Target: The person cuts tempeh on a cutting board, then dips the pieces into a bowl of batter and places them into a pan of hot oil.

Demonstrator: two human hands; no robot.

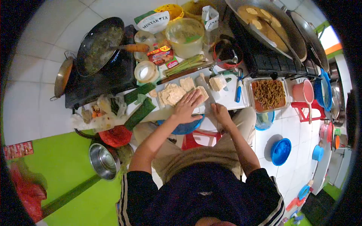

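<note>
- Two hands at near edge of white board point(226, 99); left and right apart.
- Left hand point(188, 107): open, palm down, fingers reaching forward over pale block point(204, 95); touching, pressed lightly by appearance, no grasp around it.
- Right hand point(220, 114): closed in a fist at near end of knife point(209, 91); handle hidden inside fingers.
- Key relation: block on far side of both hands, just left of blade. Left hand on it, therefore nearer; right hand apart, to near right.
- Knife's long axis: near right to far left, beside block's right edge. Blade contact with block: cannot tell. Block's own long axis: partly covered by fingers, cannot tell.
- Right of blade: second pale piece point(217, 83), then blue-handled tool point(238, 91).
- Left of block: larger pale slabs point(170, 94).
- Right of board: glass dish point(288, 95) with browned pieces.
</note>
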